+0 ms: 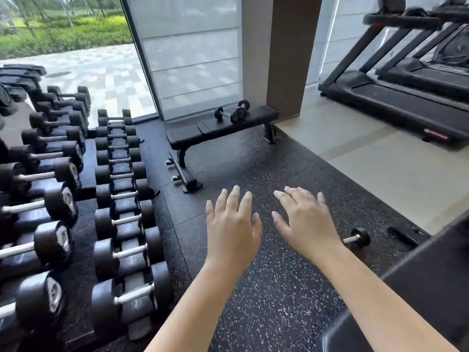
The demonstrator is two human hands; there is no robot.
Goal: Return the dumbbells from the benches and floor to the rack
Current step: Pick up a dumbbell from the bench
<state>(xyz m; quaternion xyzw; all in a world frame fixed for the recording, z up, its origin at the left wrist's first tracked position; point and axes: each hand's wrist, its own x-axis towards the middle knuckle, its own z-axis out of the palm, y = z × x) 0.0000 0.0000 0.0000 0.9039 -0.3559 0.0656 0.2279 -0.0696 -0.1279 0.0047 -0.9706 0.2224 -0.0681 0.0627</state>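
GYM FLOOR, MID-TIDY: A speckled black rubber gym floor [256, 171] spreads beneath a person's outstretched bare arms. Along the left runs a tiered black dumbbell rack [87, 168], its rows filled with black round-headed, steel-handled weights. A black treadmill [396, 97] stands on pale flooring at upper right. The dark padded edge of a second bench [431, 288] cuts across the lower right corner. Against the window wall, a flat black padded bench [253, 118] carries a pair of small black dumbbells [234, 116], lying close together near the middle of the pad; whether their heads touch cannot be told. The left hand [231, 232] and right hand [307, 224] hover side by side above the floor, palms down, fingers straight and spread, holding nothing. A third small black dumbbell [360, 237] lies on the floor just beyond the right wrist. Only one head and a stub of steel handle show; the rest is hidden behind the arm.
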